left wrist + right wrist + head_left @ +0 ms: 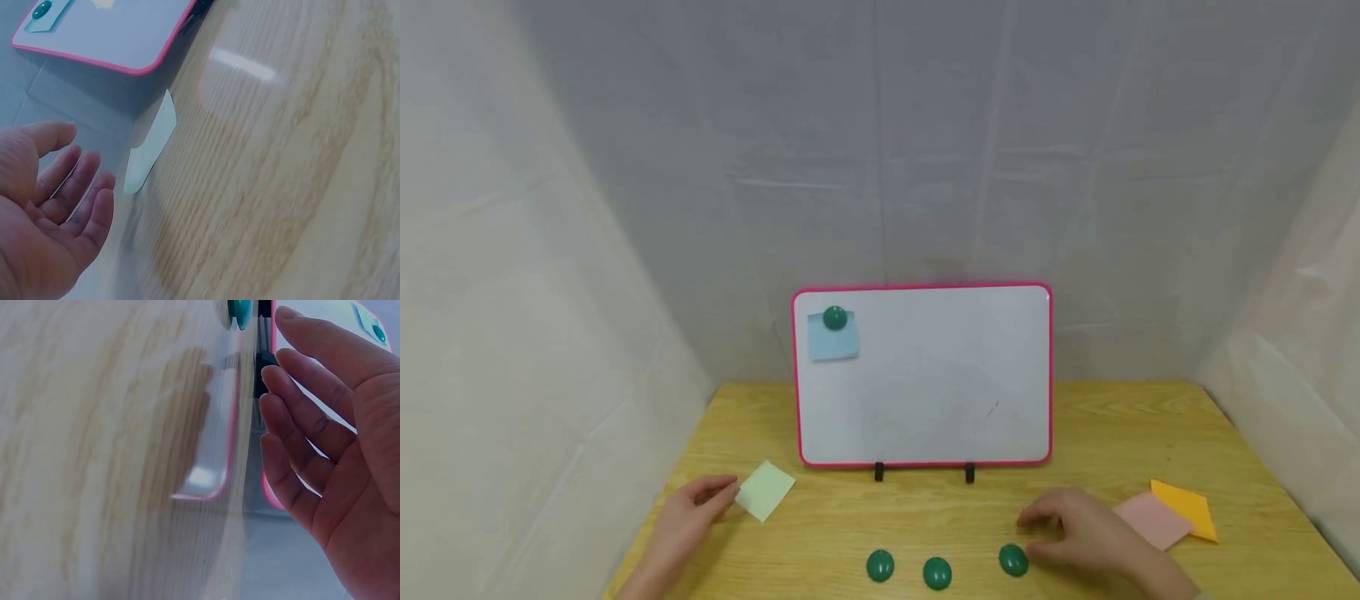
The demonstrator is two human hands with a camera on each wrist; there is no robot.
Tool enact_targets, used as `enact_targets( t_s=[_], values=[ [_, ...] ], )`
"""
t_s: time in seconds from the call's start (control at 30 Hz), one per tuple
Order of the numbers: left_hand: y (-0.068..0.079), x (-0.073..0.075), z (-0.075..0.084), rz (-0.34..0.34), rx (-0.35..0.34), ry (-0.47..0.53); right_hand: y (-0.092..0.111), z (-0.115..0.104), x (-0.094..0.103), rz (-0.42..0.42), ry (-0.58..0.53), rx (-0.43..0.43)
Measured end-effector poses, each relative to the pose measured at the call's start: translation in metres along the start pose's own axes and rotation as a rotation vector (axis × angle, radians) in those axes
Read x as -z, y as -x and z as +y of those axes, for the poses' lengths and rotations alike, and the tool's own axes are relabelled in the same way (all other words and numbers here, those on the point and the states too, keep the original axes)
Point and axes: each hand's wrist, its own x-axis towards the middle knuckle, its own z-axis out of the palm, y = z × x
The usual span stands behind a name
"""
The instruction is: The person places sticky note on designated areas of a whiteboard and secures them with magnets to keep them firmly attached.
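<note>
Three green magnets [937, 573] in a loose row on the worktop [827, 525] — right hand [1078, 533] just beside the rightmost magnet [1013, 560], fingers loosely curved, nothing held. Left hand [685, 517] likewise empty, relaxed, by one corner of the pale green note [765, 492]; contact unclear. Judged best: pinch paper by one edge, magnet by its rim — an unbent sheet should handle cleanest.
</note>
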Motion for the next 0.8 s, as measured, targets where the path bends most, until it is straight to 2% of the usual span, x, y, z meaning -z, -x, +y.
enact_targets(
  t_s=[0.13, 0.37, 0.6, 0.8],
  values=[
    [-0.003, 0.005, -0.002, 0.026, 0.011, -0.062, 0.001, -0.003, -0.001, -0.011, -0.010, -0.030],
    [-0.009, 0.004, -0.004, 0.033, 0.029, -0.088, -0.002, -0.009, -0.001, -0.107, -0.104, -0.166],
    [-0.014, 0.001, -0.005, 0.024, 0.006, -0.194, -0.005, -0.015, -0.002, -0.121, -0.132, -0.120],
    [-0.018, -0.004, -0.008, 0.035, -0.026, -0.229, -0.006, -0.019, -0.002, -0.160, -0.169, -0.139]
  ],
)
